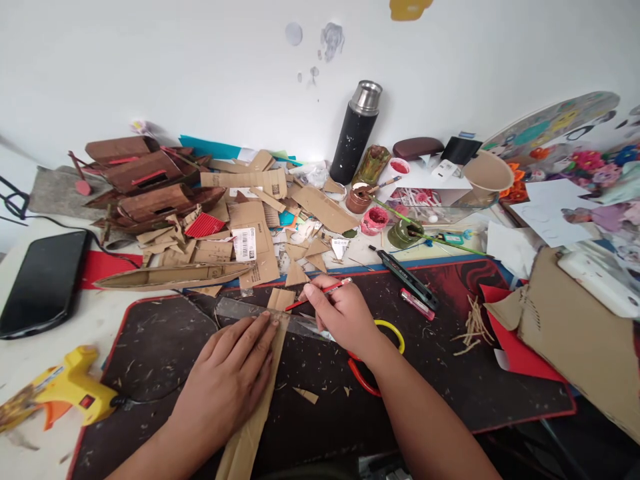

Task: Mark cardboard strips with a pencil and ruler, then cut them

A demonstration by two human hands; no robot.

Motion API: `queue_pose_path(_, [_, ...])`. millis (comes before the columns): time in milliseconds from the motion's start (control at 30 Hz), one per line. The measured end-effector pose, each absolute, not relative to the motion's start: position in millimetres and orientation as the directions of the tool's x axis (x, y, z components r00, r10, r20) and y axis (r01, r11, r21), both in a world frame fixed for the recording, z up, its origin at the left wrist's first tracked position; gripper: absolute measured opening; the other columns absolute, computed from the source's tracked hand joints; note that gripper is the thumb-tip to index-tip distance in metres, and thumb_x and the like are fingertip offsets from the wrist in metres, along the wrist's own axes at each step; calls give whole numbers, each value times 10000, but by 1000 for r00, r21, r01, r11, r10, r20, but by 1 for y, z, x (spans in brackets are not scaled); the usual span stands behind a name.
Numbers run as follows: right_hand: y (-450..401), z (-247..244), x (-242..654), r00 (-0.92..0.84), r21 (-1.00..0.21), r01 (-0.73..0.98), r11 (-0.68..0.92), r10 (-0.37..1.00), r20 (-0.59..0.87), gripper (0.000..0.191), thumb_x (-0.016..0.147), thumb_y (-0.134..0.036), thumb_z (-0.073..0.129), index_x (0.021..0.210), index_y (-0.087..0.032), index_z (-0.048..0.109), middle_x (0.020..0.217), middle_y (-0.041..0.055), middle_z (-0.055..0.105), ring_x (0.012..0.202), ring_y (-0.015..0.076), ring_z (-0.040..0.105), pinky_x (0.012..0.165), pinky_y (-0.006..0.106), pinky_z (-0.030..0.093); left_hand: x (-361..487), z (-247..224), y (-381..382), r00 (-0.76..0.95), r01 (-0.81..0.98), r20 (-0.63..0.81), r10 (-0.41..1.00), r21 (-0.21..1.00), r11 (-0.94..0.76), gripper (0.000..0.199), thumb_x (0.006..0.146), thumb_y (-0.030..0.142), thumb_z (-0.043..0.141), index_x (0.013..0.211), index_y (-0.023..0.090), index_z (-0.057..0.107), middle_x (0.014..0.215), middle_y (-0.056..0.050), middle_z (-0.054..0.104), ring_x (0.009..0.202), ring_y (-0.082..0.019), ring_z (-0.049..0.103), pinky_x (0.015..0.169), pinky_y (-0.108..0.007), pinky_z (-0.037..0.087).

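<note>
My left hand [233, 373] lies flat, its fingertips pressing a clear ruler [235, 310] across a long cardboard strip [245, 443]. The strip runs from the near edge up past the ruler. In my right hand [345, 317] a red pencil [325, 292] is gripped, its tip pointing left at the strip's far part just above the ruler. Scissors with red and yellow handles [399, 333] rest on the dark mat beneath my right wrist, their blades partly hidden by the hand.
A yellow glue gun [75, 387] and a black phone [43, 283] lie at left. Brown cardboard boats [155, 170], cardboard scraps [325, 207], paint jars [374, 220] and a black thermos [355, 133] line the back. A utility knife [407, 277] lies right of my hands.
</note>
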State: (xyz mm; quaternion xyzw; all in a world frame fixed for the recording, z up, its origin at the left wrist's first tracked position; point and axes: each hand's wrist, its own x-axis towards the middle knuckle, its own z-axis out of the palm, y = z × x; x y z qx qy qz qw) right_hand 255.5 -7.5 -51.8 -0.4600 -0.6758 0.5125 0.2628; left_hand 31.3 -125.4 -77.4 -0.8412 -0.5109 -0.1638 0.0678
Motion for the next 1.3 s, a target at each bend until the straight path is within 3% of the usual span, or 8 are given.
queue_pose_path(467, [-8,-58,259,-356,-944,327,47,931,-77,440,1139,-545,541,823,-263,660,492,-23,579,486,191,568,573,310,433,30,-80,-126,409,891,348,843,49,-452,404,1096,196,503,1406,154,757,1429,-150,787,1231,-317,709,1047,-457,519])
queue_pose_path(800, [-4,-65,253,-289,-992,47,-118,949,-127,542,1045,-734,616,886,-219,676,556,-46,579,425,128,538,453,244,416,32,-79,-128,392,889,399,829,68,-453,353,1099,189,510,1323,147,780,1249,-150,826,1144,-293,727,1029,-431,510])
queue_pose_path(1033, [1,-63,252,-270,-990,-15,-138,954,-129,543,997,-743,657,899,-209,675,572,-49,581,404,109,525,407,217,389,33,-77,-129,372,891,426,825,84,-446,321,1116,213,496,1232,189,794,1119,-113,810,1060,-266,714,984,-409,515])
queue_pose_path(1167, [3,-63,252,-259,-990,-28,-137,958,-125,582,975,-783,668,887,-209,668,554,-54,574,387,105,517,391,208,378,27,-76,-128,368,890,399,840,110,-442,293,1107,208,519,1186,223,801,1240,-109,812,1184,-288,707,1039,-434,515])
queue_pose_path(1300, [3,-63,253,-255,-993,-24,-118,961,-108,590,980,-789,667,873,-208,660,535,-59,561,384,106,521,392,206,369,8,-71,-124,431,871,339,836,84,-483,396,1067,111,483,1295,235,783,1407,-87,797,1325,-284,685,1105,-434,503])
